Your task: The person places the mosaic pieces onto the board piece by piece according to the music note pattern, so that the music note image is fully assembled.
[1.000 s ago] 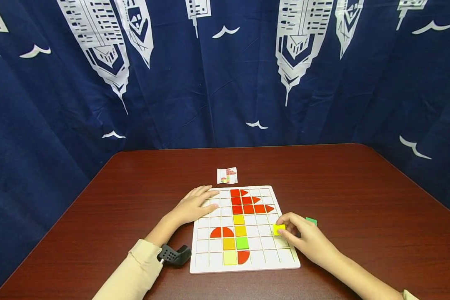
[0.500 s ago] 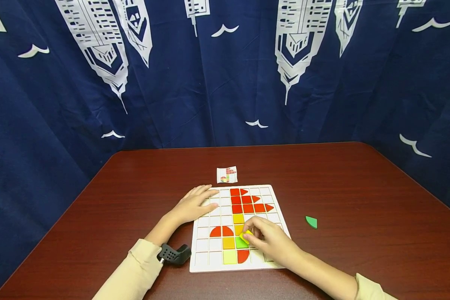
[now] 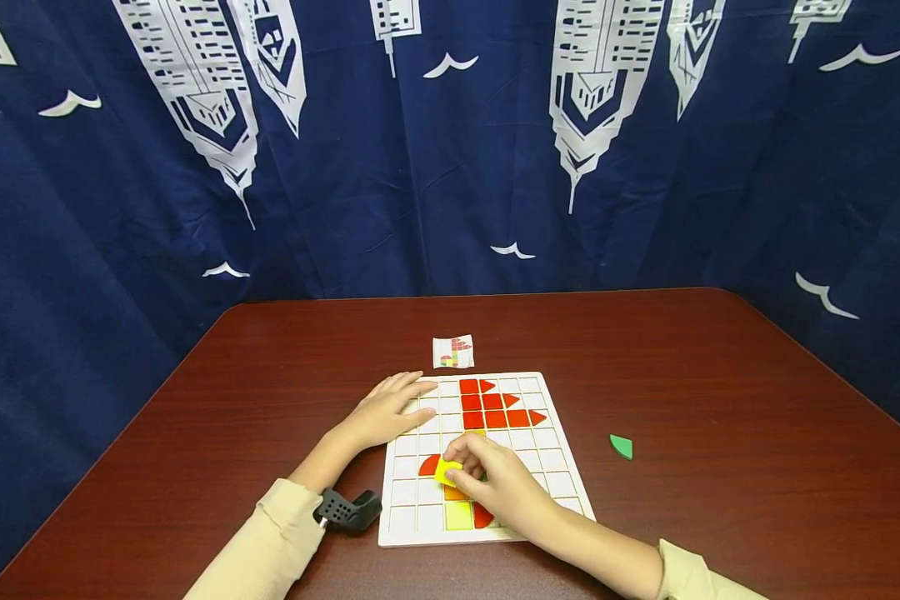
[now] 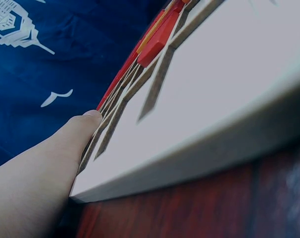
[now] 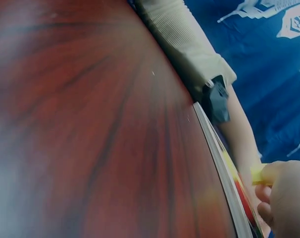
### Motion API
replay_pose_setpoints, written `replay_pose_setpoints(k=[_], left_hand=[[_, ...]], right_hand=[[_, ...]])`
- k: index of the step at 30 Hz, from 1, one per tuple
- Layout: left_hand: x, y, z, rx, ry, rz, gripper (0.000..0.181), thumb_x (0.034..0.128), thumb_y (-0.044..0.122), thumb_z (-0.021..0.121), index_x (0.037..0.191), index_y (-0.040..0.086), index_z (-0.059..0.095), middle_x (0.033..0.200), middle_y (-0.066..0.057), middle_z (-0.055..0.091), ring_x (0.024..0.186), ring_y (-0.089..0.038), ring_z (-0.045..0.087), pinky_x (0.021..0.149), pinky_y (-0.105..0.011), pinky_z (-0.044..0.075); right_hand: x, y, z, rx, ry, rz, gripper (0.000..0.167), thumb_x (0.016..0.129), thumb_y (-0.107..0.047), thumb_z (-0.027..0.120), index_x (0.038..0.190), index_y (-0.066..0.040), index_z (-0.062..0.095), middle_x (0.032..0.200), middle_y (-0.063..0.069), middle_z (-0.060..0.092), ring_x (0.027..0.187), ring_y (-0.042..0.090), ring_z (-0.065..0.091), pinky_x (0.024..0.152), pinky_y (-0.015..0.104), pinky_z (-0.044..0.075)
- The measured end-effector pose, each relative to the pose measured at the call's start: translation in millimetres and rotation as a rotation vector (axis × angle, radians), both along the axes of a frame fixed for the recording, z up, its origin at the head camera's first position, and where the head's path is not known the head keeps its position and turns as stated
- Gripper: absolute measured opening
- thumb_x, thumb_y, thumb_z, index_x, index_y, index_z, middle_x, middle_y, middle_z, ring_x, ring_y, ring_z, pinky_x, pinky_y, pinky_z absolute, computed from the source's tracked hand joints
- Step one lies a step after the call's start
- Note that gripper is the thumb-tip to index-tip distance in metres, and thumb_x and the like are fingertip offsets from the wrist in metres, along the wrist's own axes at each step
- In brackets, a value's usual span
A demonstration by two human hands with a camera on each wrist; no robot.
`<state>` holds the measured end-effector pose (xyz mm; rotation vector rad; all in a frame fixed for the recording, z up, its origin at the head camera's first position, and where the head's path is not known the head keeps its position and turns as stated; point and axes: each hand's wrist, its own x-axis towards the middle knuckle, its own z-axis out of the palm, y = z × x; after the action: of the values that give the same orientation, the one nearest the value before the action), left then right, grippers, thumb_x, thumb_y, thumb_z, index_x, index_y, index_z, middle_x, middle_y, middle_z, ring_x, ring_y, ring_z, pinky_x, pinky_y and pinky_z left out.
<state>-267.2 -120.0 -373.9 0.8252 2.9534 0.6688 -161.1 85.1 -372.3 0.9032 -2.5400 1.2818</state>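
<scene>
A white grid board (image 3: 412,525) lies on the table, with red, orange, yellow and green tiles set in its squares. My right hand (image 3: 498,487) pinches a bright yellow square tile (image 3: 446,472) between thumb and fingers, over the middle-left of the board. The same yellow tile (image 5: 259,174) shows at the fingertips in the right wrist view. Under it, part of a red half-round pair is hidden; one red quarter-round tile (image 3: 428,466) still shows. My left hand (image 3: 382,412) rests with spread, straight fingers on the board's upper left edge.
Behind the board lies a small card (image 3: 453,352) printed with a coloured pattern. A green quarter-round tile (image 3: 622,447) sits on the brown table (image 3: 690,375) to the right of the board. A blue curtain (image 3: 390,183) hangs behind the table's far edge.
My right hand has carried the yellow tile leftward, from the board's right edge across to the red quarter-rounds. The left hand has stayed in place on the board.
</scene>
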Motion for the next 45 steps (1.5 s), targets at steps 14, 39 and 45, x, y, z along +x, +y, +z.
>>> replay_pose_setpoints(k=[14, 39, 45], left_hand=[[-1.0, -1.3, 0.8, -0.015, 0.000, 0.003, 0.051, 0.0893, 0.051, 0.047, 0.136, 0.030, 0.042, 0.149, -0.003, 0.029, 0.139, -0.027, 0.020, 0.113, -0.049, 0.013], [1.7, -3.0, 0.8, 0.007, -0.005, -0.004, 0.051, 0.0892, 0.050, 0.048, 0.135, 0.028, 0.043, 0.148, -0.005, 0.030, 0.139, -0.029, 0.021, 0.112, -0.051, 0.013], [1.2, -1.4, 0.5, 0.004, -0.015, -0.005, 0.051, 0.0892, 0.051, 0.047, 0.135, 0.029, 0.043, 0.149, -0.004, 0.029, 0.139, -0.028, 0.020, 0.112, -0.052, 0.014]], right_hand=[[-3.5, -19.0, 1.3, 0.103, -0.003, 0.028, 0.007, 0.082, -0.013, 0.066, 0.083, -0.012, 0.059, 0.074, -0.006, 0.057, 0.066, -0.002, 0.048, 0.060, 0.013, 0.043], [0.6, -14.7, 4.6, 0.242, 0.033, 0.097, 0.004, 0.082, -0.013, 0.063, 0.086, -0.014, 0.061, 0.086, -0.007, 0.053, 0.078, 0.001, 0.048, 0.073, 0.016, 0.043], [3.1, -1.6, 7.2, 0.188, 0.004, 0.185, 0.011, 0.084, -0.012, 0.061, 0.096, -0.014, 0.061, 0.096, -0.005, 0.058, 0.087, 0.005, 0.053, 0.080, 0.020, 0.046]])
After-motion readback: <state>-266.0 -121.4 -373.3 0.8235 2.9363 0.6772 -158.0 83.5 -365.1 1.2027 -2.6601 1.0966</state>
